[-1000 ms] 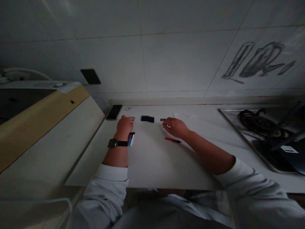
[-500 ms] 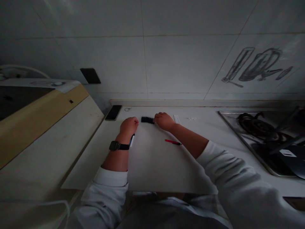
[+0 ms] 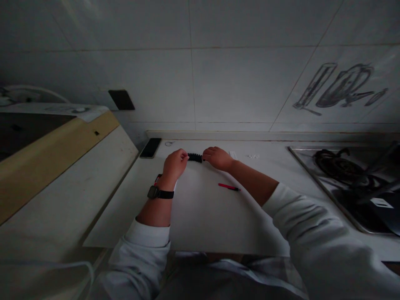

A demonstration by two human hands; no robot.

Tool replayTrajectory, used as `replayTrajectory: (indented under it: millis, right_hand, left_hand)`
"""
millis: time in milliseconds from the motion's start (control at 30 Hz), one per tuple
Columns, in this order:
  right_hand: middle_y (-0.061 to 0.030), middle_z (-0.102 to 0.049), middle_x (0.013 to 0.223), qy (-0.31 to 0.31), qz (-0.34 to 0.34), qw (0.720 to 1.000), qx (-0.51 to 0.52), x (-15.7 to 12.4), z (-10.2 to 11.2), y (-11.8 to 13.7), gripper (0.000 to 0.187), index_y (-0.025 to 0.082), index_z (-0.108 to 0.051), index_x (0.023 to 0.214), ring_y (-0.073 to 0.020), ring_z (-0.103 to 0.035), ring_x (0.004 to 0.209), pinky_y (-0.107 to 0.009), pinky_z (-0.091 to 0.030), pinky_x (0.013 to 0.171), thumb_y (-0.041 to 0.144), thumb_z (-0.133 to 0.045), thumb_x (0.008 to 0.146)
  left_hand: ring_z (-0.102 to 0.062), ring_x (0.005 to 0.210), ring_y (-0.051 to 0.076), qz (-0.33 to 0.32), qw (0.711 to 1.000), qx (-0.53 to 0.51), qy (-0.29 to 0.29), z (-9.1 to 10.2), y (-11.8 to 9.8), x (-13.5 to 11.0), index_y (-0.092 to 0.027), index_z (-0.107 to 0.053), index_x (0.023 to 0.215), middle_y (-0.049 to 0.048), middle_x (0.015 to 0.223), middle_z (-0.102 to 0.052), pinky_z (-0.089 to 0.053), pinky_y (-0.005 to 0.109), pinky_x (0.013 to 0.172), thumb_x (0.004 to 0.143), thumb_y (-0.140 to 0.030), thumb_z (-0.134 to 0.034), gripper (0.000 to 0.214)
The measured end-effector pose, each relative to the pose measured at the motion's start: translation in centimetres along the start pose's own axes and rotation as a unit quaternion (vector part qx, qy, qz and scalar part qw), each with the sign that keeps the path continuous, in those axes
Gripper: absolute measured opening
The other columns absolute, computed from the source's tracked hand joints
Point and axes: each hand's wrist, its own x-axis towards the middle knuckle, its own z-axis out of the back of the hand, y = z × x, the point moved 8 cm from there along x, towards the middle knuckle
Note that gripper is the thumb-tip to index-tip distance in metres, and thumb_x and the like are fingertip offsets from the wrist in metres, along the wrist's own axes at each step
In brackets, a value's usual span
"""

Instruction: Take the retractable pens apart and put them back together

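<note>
A short row of small black ribbed pieces (image 3: 195, 157) lies near the back of a white counter (image 3: 200, 212). My left hand (image 3: 175, 163), with a black watch on the wrist, is curled closed at the row's left end and touches it. My right hand (image 3: 218, 157) is curled closed at the row's right end. What the fingers pinch is hidden. A red pen (image 3: 229, 187) lies on the counter just right of my right forearm. Part of another pen shows under my left wrist.
A dark phone (image 3: 150, 147) lies at the counter's back left corner. A gas hob (image 3: 350, 177) with a black burner grate fills the right side. A wood-edged appliance top (image 3: 53, 154) stands to the left. A tiled wall runs behind.
Both hands have come together on the black row: the left moved right from a small item, the right moved left from another. The left hand went from flat to curled.
</note>
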Motion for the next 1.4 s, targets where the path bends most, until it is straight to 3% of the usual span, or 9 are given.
replayTrajectory:
  millis: [167, 300, 433, 600, 800, 1033, 1167, 1400]
  right_hand:
    - [-0.0125, -0.073, 0.107, -0.086, -0.144, 0.978, 0.128, -2.9, 3.4, 0.0, 0.026, 0.016, -0.066, 0.12, -0.0228, -0.065, 0.094, -0.034, -0.045, 0.086, 0.02, -0.048, 0.102]
    - [-0.0096, -0.074, 0.109, -0.169, -0.192, 0.93, 0.264, -6.3, 4.8, 0.5, 0.022, 0.021, -0.07, 0.112, -0.0213, -0.066, 0.097, -0.032, -0.048, 0.089, 0.027, -0.052, 0.101]
    - [-0.0054, -0.074, 0.093, -0.182, -0.281, 0.874, 0.353, -9.6, 2.7, -0.3, 0.025, 0.022, -0.073, 0.108, -0.0187, -0.066, 0.082, -0.03, -0.048, 0.078, 0.036, -0.054, 0.099]
    - [0.0005, -0.065, 0.071, -0.171, -0.34, 0.831, 0.405, -11.4, -0.7, -1.3, 0.029, 0.022, -0.07, 0.103, -0.0161, -0.058, 0.064, -0.028, -0.042, 0.063, 0.045, -0.055, 0.095]
    - [-0.0009, -0.068, 0.086, -0.21, -0.329, 0.792, 0.47, -11.1, -2.2, -1.8, 0.022, 0.022, -0.064, 0.095, -0.0163, -0.059, 0.075, -0.03, -0.045, 0.073, 0.042, -0.066, 0.084]
    - [0.0017, -0.063, 0.077, -0.188, -0.364, 0.734, 0.542, -11.3, -3.6, -2.0, 0.029, 0.023, -0.063, 0.104, -0.0136, -0.049, 0.062, -0.027, -0.036, 0.058, 0.044, -0.063, 0.084]
    - [-0.0001, -0.066, 0.081, -0.191, -0.36, 0.736, 0.54, -11.4, -3.3, -1.9, 0.03, 0.022, -0.063, 0.103, -0.0139, -0.052, 0.065, -0.026, -0.038, 0.059, 0.044, -0.065, 0.082]
    - [-0.0007, -0.067, 0.079, -0.188, -0.364, 0.741, 0.533, -11.5, -3.2, -1.8, 0.029, 0.022, -0.065, 0.101, -0.0148, -0.054, 0.065, -0.026, -0.039, 0.059, 0.044, -0.067, 0.083]
  left_hand:
    - [-0.068, 0.082, 0.019, 0.006, 0.989, -0.146, -0.016, -1.1, -0.6, 0.1, -0.022, -0.068, 0.092, 0.0038, 0.089, -0.074, -0.05, 0.031, 0.078, 0.088, -0.028, -0.069, 0.008]
    - [-0.069, 0.085, 0.018, 0.013, 0.946, -0.32, 0.054, -4.0, -2.7, -0.7, -0.019, -0.066, 0.093, 0.0051, 0.09, -0.075, -0.051, 0.03, 0.079, 0.085, -0.034, -0.07, 0.017]
    - [-0.067, 0.083, 0.017, 0.046, 0.897, -0.419, 0.135, -7.1, -4.8, -2.3, -0.018, -0.065, 0.095, 0.0062, 0.092, -0.075, -0.048, 0.026, 0.072, 0.083, -0.038, -0.071, 0.024]
    - [-0.066, 0.084, 0.016, 0.073, 0.862, -0.465, 0.191, -9.7, -5.7, -3.8, -0.017, -0.065, 0.094, 0.0058, 0.091, -0.073, -0.044, 0.024, 0.069, 0.079, -0.035, -0.075, 0.026]
    - [-0.062, 0.076, 0.013, 0.1, 0.859, -0.462, 0.195, -10.8, -4.8, -3.9, -0.016, -0.066, 0.092, 0.0032, 0.083, -0.07, -0.043, 0.024, 0.068, 0.075, -0.032, -0.079, 0.027]
    - [-0.062, 0.075, 0.013, 0.11, 0.862, -0.462, 0.175, -10.7, -4.1, -3.4, -0.016, -0.067, 0.09, 0.0029, 0.082, -0.069, -0.047, 0.025, 0.068, 0.073, -0.03, -0.082, 0.026]
    - [-0.064, 0.081, 0.015, 0.09, 0.879, -0.447, 0.139, -10.1, -4.2, -3.1, -0.017, -0.069, 0.091, 0.0048, 0.087, -0.071, -0.05, 0.028, 0.074, 0.076, -0.029, -0.08, 0.023]
    - [-0.067, 0.085, 0.018, 0.068, 0.902, -0.402, 0.138, -9.8, -4.5, -3.1, -0.017, -0.07, 0.092, 0.0062, 0.091, -0.073, -0.054, 0.033, 0.081, 0.08, -0.027, -0.075, 0.017]
